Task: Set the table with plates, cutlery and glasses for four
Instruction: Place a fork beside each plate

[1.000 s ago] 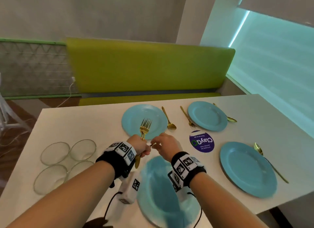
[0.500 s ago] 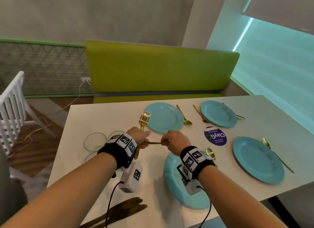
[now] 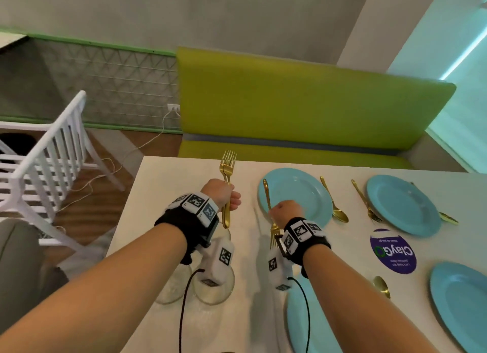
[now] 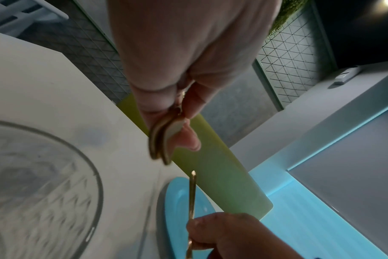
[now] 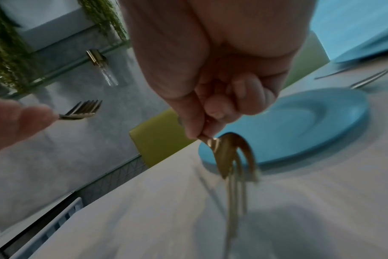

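My left hand grips two gold forks by their handles, tines up, above the white table. In the left wrist view the handle ends stick out below its fingers. My right hand pinches a single gold fork, tines pointing back at my wrist, just off the left rim of the far-left blue plate. The right wrist view shows that fork blurred over the table beside the plate. Clear glasses stand below my left wrist, partly hidden.
Three more blue plates lie at far right, near right and near me. Gold spoons and a fork lie between plates. A purple sticker marks the table. A white chair stands left, a green bench behind.
My right hand has pulled one fork clear of the bunch in my left hand and swung it tines toward me, beside the far-left plate. The view has shifted left.
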A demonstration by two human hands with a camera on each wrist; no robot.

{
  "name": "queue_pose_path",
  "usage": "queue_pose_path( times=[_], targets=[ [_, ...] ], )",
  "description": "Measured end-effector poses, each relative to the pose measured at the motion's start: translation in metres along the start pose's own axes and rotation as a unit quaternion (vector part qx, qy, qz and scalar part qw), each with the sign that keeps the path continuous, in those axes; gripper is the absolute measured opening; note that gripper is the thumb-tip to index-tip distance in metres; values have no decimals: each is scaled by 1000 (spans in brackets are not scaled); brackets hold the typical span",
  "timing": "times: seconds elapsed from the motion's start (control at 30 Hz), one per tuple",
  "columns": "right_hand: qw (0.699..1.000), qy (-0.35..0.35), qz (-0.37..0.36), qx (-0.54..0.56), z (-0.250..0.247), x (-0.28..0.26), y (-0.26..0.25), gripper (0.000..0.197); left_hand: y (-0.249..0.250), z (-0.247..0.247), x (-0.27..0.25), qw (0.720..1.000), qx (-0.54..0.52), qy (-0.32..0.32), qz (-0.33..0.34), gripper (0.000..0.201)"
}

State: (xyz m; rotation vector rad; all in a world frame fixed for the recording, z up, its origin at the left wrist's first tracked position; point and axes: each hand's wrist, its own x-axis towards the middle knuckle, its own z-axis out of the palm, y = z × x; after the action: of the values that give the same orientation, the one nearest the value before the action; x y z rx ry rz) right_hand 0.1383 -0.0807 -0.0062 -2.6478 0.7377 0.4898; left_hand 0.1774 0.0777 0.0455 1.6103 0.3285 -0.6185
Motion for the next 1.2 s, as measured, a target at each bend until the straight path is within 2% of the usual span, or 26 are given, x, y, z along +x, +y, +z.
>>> queue_pose_path(
  times=[0.1, 0.2, 0.27, 0.33, 0.4, 0.5, 0.63, 0.77, 0.97, 1.07, 1.2],
  targets=[
    [999, -36, 2, -35, 15, 23, -16, 32, 4, -1, 15, 1000, -6, 9, 0, 14],
    [998, -56, 10, -23, 29, 43, -28, 28, 6, -2, 26, 1000, -13, 15, -3, 13],
    [997, -74, 19, -4, 35, 52, -32, 22, 8, -2, 31, 1000, -15, 13, -9, 13],
    [995, -82, 23, 57, 39, 59, -33, 29, 10, -1, 35, 1000, -12, 10, -16, 12],
    [993, -79, 31, 79, 42, 64, -34, 37, 12, 0, 39, 1000, -11, 11, -20, 13],
    [993, -70, 37, 83, 45, 71, -36, 36, 14, 2, 44, 1000, -12, 12, -21, 12],
    [998, -41, 33, 30, 45, 75, -39, 28, 14, 8, 49, 1000, -7, 12, -21, 11],
    [996, -5, 53, 65, 44, 80, -37, 20, 14, 13, 54, 1000, -3, 7, -21, 12],
    [994, 14, 62, 91, 39, 86, -30, 23, 12, 17, 58, 1000, 4, 6, -23, 14],
    [994, 14, 63, 90, 36, 88, -26, 23, 11, 18, 61, 1000, 9, 8, -27, 25],
    [993, 17, 64, 99, 38, 92, -23, 29, 9, 19, 61, 999, 10, 7, -34, 22]
  ],
)
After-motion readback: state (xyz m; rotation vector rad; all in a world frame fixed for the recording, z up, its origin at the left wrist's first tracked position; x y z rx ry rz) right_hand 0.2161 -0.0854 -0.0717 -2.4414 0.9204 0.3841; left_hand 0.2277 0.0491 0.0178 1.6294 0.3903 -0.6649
